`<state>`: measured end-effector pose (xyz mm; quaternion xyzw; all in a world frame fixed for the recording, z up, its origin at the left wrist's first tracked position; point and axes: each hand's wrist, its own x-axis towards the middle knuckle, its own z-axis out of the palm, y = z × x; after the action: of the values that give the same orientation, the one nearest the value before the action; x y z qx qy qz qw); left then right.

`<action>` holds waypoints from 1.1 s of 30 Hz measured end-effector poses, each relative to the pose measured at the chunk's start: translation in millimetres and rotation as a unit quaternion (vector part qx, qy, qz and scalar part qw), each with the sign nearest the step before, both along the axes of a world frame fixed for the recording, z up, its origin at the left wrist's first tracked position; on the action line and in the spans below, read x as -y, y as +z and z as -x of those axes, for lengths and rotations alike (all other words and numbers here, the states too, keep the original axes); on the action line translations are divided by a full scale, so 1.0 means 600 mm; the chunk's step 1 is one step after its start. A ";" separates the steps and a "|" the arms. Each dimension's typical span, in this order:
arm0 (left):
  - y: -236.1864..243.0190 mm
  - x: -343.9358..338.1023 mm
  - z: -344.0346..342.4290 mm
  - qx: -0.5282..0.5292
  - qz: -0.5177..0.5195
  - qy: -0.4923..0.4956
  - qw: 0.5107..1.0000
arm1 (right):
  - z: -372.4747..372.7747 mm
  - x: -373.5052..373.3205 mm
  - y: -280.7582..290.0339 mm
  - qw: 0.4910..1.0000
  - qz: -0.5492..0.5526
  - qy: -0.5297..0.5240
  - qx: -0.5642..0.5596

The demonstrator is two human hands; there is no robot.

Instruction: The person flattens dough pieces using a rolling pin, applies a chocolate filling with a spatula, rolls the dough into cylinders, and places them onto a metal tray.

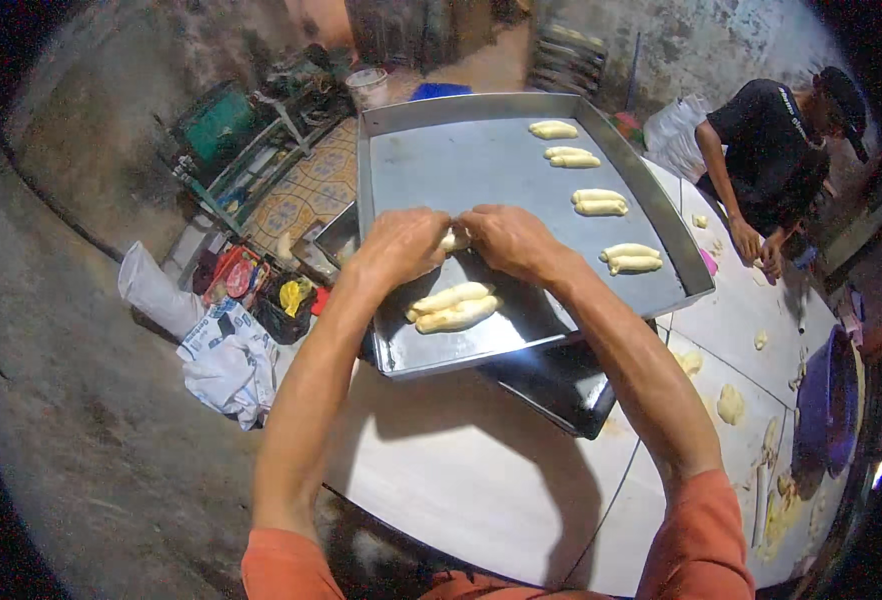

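Over the left half of a large metal baking tray [471, 170], my left hand [403, 246] and my right hand [511, 238] come close together. Both are closed on a pale dough roll [454, 240], mostly hidden by the fingers. Just below them in the tray lies a pair of dough rolls [455, 308] side by side. Along the tray's right side several more pairs run in a row, from the far pair [553, 130] to the near pair [631, 260].
Beneath the tray a dark tray [566, 395] juts out over the white table [481, 480]. Flattened dough pieces [730, 404] and a purple basin [827, 410] are at the right. Across the table a co-worker [771, 150] handles something small. Cloths and bags [231, 360] lie left.
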<state>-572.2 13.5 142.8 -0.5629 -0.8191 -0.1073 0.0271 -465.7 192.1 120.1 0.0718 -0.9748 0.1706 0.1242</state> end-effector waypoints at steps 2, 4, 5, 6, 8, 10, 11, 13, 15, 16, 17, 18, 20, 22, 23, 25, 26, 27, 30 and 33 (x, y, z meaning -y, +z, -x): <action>0.000 0.022 0.004 0.027 -0.048 -0.021 0.998 | -0.007 -0.003 -0.004 1.000 0.023 -0.013 -0.010; 0.012 0.033 0.013 -0.003 -0.083 -0.040 0.996 | -0.017 -0.010 -0.006 0.997 0.015 0.019 -0.071; 0.020 0.037 0.020 0.033 -0.031 -0.009 0.999 | -0.009 -0.022 0.002 0.998 -0.029 0.045 0.030; 0.027 0.036 0.021 0.033 -0.032 -0.009 0.999 | -0.007 -0.023 -0.005 0.998 -0.029 0.045 0.030; 0.034 0.034 0.028 0.054 0.020 0.045 0.997 | 0.001 -0.021 -0.020 0.999 0.015 0.008 -0.043; 0.040 0.035 0.026 0.020 -0.011 0.040 0.999 | 0.002 -0.011 -0.012 0.999 0.018 -0.007 -0.038; 0.044 0.032 0.024 0.021 0.032 0.041 0.998 | 0.003 -0.011 -0.010 1.000 0.008 -0.012 -0.024; 0.031 0.029 0.035 0.015 0.042 0.033 0.998 | 0.012 -0.006 0.003 0.999 0.028 -0.035 0.019; 0.021 0.030 0.040 0.007 0.033 0.027 0.999 | 0.017 -0.001 0.016 0.998 0.010 -0.035 0.046; 0.022 0.030 0.041 0.001 0.026 0.019 0.999 | 0.020 0.002 0.022 0.997 -0.006 -0.035 0.074; 0.024 0.029 0.045 -0.001 0.072 0.035 0.997 | 0.022 0.007 0.027 0.996 0.005 -0.026 0.091; 0.023 0.021 0.047 -0.002 0.070 0.035 0.997 | 0.029 0.003 0.027 0.996 0.003 -0.027 0.090; 0.017 0.007 0.056 0.037 0.098 0.030 0.994 | 0.049 -0.009 0.020 0.990 -0.025 -0.013 0.139; 0.024 0.014 0.061 0.037 0.077 0.026 0.996 | 0.051 -0.007 0.029 0.994 -0.019 0.032 0.107; 0.029 0.013 0.066 0.045 0.104 0.028 0.993 | 0.052 -0.004 0.033 0.994 -0.009 0.027 0.105; 0.034 0.008 0.064 0.081 0.129 0.032 0.988 | 0.060 -0.001 0.037 0.992 -0.019 0.003 0.124; 0.033 0.005 0.065 0.082 0.129 0.033 0.988 | 0.060 0.000 0.040 0.992 -0.020 0.004 0.125; 0.034 0.001 0.067 0.088 0.130 0.035 0.987 | 0.057 -0.003 0.043 0.994 0.023 -0.013 0.109; 0.028 -0.001 0.070 0.095 0.129 0.037 0.986 | 0.068 -0.020 0.032 0.995 0.057 -0.022 0.083; 0.020 0.004 0.069 0.084 0.067 0.055 0.993 | 0.072 -0.015 0.030 0.989 0.140 -0.043 -0.005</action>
<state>-613.8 10.8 154.7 -0.5065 -0.8535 -0.0975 -0.0737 -508.8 201.0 138.4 0.0122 -0.9429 0.2997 0.1449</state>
